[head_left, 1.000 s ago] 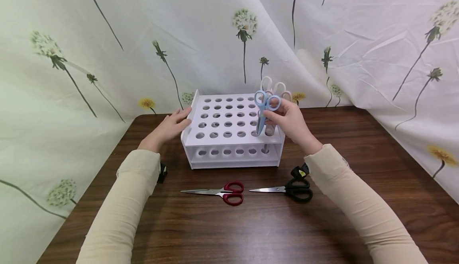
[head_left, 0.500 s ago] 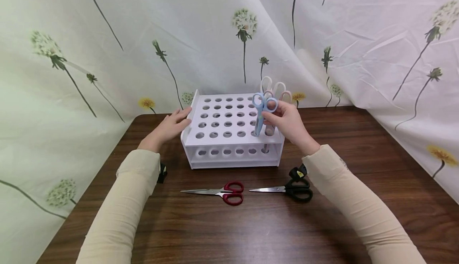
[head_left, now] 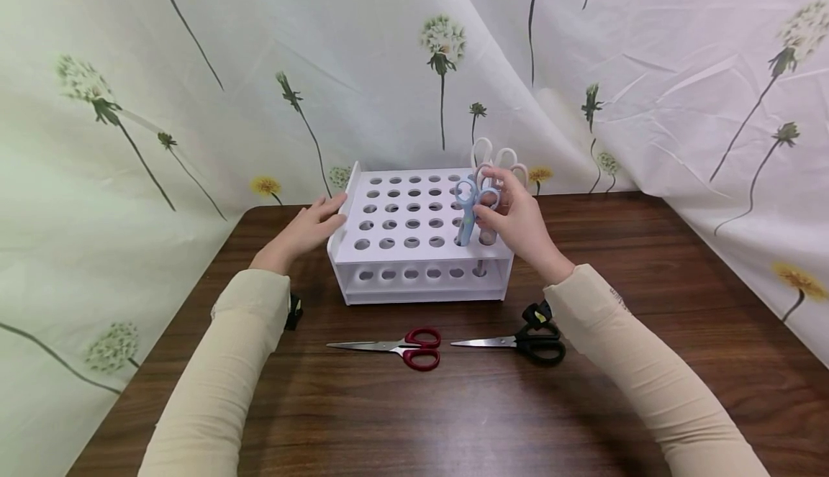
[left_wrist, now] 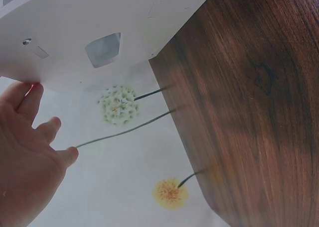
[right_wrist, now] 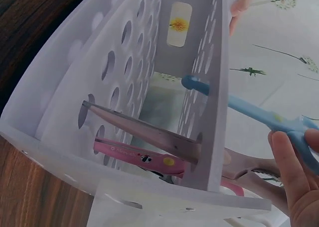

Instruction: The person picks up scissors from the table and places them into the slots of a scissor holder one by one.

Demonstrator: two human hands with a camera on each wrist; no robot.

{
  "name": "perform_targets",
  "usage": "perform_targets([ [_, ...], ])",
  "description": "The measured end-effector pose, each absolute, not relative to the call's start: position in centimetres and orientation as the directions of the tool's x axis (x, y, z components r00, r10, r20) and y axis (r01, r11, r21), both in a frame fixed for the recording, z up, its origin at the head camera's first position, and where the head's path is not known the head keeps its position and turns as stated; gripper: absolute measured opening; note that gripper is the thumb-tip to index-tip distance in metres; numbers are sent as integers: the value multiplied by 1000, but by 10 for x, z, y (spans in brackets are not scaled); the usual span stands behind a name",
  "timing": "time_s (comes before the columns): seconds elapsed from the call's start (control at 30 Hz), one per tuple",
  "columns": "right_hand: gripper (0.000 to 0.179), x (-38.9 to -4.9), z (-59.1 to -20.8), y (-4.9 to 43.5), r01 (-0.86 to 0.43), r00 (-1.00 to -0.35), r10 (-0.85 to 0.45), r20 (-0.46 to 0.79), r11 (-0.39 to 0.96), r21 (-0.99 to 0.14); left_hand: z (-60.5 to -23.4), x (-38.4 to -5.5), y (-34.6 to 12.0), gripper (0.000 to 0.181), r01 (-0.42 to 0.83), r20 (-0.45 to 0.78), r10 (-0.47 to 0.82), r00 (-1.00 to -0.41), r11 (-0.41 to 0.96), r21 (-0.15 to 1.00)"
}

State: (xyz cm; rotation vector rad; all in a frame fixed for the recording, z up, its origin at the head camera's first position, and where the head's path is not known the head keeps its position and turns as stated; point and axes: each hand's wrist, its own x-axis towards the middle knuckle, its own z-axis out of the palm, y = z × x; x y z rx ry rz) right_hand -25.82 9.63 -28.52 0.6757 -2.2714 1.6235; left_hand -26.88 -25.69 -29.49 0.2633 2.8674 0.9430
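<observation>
My right hand (head_left: 526, 226) pinches light blue scissors (head_left: 467, 222) by their handle loops, blades down, over the right part of the white rack (head_left: 414, 252). In the right wrist view, the tip of the blue scissors (right_wrist: 195, 84) pokes through a hole in the rack's top plate. Close beside it stand greyish-pink scissors (right_wrist: 174, 141), and behind them pink scissors (right_wrist: 134, 155), both slotted through the rack. My left hand (head_left: 303, 235) touches the rack's left end panel with its fingers extended, as the left wrist view also shows.
Red-handled scissors (head_left: 417, 350) and black-handled scissors (head_left: 537, 342) lie on the brown table (head_left: 414, 426) in front of the rack. White scissor handles (head_left: 507, 155) stick up at the rack's back right corner. A flower-print cloth (head_left: 363, 67) hangs close behind.
My right hand has lowered the blue scissors, and their tip has entered a hole in the rack's front row. The left hand has stayed on the panel.
</observation>
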Motion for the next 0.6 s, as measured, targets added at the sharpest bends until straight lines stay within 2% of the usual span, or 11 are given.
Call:
perform_targets([
  [0.23, 38, -260, -288, 97, -535, -843, -227, 487, 275, -799, -295, -270, -257, 59, 120, -61, 194, -979, 793, 597],
  [0.6, 28, -262, -292, 96, -550, -834, -270, 481, 331, -767, -295, -270, -257, 59, 116, -60, 190, -980, 789, 603],
])
